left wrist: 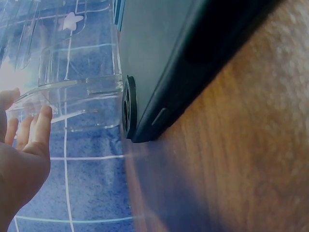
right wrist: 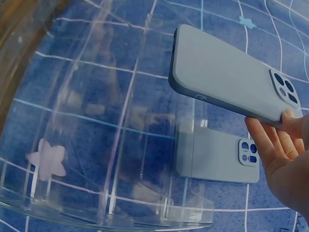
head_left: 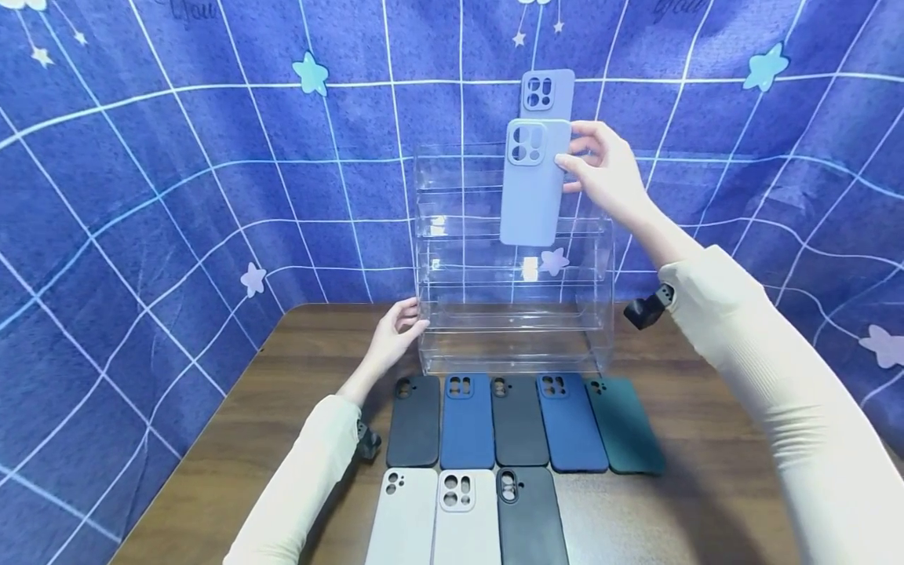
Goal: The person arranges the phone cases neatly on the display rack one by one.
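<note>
My right hand (head_left: 606,169) pinches a light blue phone case (head_left: 533,192) by its side edge, thumb on the back, holding it upright before the upper part of a clear tiered display rack (head_left: 512,322). Behind it, a lavender-blue phone case (head_left: 560,88) stands in the rack's top tier; the right wrist view shows this second case (right wrist: 212,157) below the held one (right wrist: 227,72). At the rack's lower left edge, my left hand (head_left: 391,336) grips the side between thumb and fingers. In the left wrist view, that hand (left wrist: 24,159) is partly cut off.
In front of the rack, a row holds black (head_left: 414,424), blue (head_left: 468,424) and green (head_left: 625,424) cases among several. Nearer lie white cases (head_left: 402,522) and another black case (head_left: 531,522). A blue gridded curtain (head_left: 212,196) hangs behind the wooden table (head_left: 233,447).
</note>
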### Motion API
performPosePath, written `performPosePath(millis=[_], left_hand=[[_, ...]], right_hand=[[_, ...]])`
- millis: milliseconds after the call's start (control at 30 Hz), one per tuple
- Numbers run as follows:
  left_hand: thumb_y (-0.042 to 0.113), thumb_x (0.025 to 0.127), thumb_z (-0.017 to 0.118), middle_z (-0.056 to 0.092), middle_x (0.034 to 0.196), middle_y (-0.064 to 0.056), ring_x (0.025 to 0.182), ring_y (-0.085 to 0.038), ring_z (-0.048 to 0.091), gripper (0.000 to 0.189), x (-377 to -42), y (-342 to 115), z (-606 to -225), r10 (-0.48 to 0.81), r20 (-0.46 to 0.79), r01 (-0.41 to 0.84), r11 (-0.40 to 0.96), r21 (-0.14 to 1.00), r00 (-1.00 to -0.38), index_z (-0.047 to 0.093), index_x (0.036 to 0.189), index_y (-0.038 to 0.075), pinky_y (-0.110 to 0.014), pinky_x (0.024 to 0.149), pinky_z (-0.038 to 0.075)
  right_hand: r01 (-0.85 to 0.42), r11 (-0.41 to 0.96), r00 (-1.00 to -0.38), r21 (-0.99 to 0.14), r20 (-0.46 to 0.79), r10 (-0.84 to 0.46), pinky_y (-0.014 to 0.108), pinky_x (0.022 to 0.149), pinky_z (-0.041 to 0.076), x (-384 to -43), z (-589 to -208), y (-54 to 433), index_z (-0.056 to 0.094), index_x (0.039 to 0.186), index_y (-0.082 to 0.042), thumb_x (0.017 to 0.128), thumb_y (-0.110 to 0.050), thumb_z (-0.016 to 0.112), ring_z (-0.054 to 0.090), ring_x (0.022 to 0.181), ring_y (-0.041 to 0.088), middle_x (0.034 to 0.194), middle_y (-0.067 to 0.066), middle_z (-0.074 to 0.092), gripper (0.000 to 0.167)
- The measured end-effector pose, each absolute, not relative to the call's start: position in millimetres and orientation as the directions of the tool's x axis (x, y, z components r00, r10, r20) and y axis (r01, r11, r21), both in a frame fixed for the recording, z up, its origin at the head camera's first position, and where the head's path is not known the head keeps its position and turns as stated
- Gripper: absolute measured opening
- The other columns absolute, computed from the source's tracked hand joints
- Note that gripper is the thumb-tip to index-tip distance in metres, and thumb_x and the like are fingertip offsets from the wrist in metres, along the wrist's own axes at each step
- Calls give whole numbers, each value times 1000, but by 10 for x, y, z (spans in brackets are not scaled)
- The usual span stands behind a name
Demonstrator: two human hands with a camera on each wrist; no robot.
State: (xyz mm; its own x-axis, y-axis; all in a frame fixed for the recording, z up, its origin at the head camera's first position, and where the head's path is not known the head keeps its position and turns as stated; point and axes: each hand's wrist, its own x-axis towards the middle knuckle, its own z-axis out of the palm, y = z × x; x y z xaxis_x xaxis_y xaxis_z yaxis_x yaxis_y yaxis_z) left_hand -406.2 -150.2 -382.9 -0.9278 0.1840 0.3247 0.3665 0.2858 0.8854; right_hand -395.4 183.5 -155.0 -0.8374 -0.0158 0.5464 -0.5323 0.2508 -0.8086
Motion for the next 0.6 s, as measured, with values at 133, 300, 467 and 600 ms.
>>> performPosePath(millis=[133, 300, 467, 600], left_hand=[[15, 89, 65, 54, 126, -25, 113, -35, 56, 54, -4165, -1564, -3952, 170, 327, 364, 294, 884, -930, 43, 136, -1, -28, 90, 48], [19, 89, 65, 55, 127, -21, 113, -33, 56, 53, -4225, -1576, -3992, 167, 343, 380, 315, 870, -924, 44, 135, 2, -42, 96, 47], [16, 89, 64, 55, 125, -24, 113, -35, 55, 51, -4210, -1527, -3967, 165, 341, 377, 308, 873, -925, 44, 134, 1, -45, 98, 45], [13, 89, 64, 54, 126, -25, 113, -36, 55, 52, -4194, -1514, -3955, 166, 336, 372, 306, 876, -927, 43, 135, -1, -45, 99, 45]], right_hand=[[-533, 222, -839, -816, 544, -16, 22, 62, 57, -4020, -1454, 1788, 46, 131, -3, 88, -5, 62, 63, 74, 6, 92, -1, 54, 46], [-538, 216, -835, -815, 550, -1, 21, 62, 57, -4075, -1300, 1771, 45, 132, -4, 88, -5, 61, 61, 74, 6, 92, -2, 53, 47], [-533, 225, -834, -816, 551, 22, 20, 63, 56, -4121, -1181, 1759, 45, 131, -6, 88, -5, 62, 59, 72, 6, 94, -4, 51, 46], [-545, 205, -826, -813, 563, 35, 21, 64, 56, -4177, -1120, 1701, 48, 129, -8, 88, -4, 62, 59, 72, 6, 93, -4, 50, 43]])
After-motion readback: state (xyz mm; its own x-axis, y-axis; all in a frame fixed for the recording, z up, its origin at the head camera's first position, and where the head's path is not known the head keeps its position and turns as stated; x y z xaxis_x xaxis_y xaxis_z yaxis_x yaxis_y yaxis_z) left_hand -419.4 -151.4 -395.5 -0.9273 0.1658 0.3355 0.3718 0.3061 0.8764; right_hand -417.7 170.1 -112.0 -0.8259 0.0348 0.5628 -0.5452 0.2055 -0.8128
